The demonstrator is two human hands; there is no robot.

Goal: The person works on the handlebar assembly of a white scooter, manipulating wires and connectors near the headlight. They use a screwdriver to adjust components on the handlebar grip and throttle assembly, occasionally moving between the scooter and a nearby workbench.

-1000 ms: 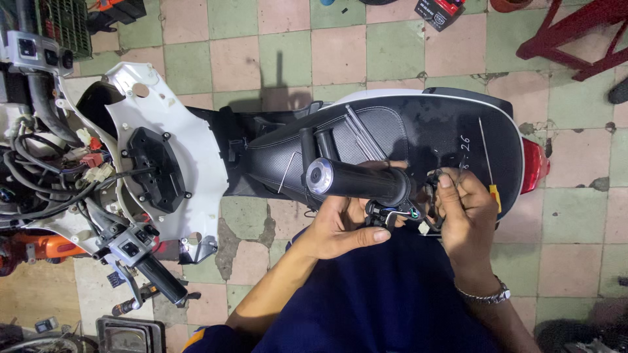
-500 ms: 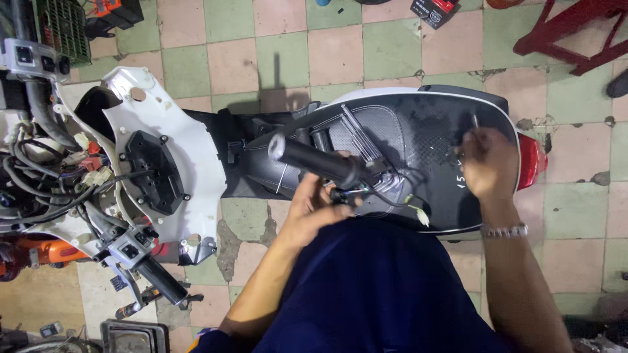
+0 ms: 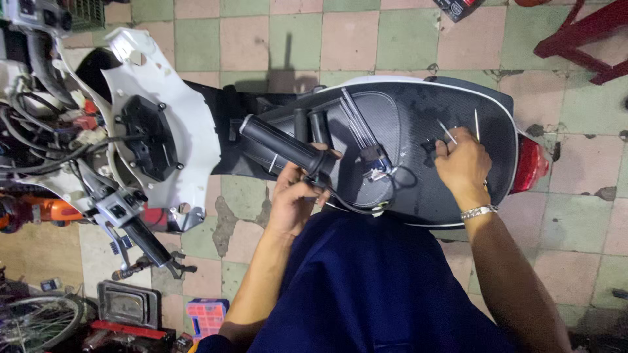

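Grip (image 3: 282, 147) shifted left | left fingers (image 3: 307, 189) clamp it | right fingers (image 3: 451, 147) pinch seat (image 3: 418, 189) tool

A black scooter seat (image 3: 418, 131) is serving as the work surface — thin metal rods (image 3: 356, 121), two short black grips (image 3: 311, 125) and a small blue-and-silver part (image 3: 377, 163) are lying on it. Underneath, the checkered tile floor (image 3: 340, 39) is carrying the scooter — and a red stool (image 3: 582, 39).

a dark packet with red print (image 3: 458, 6) on the tiled floor, top edge
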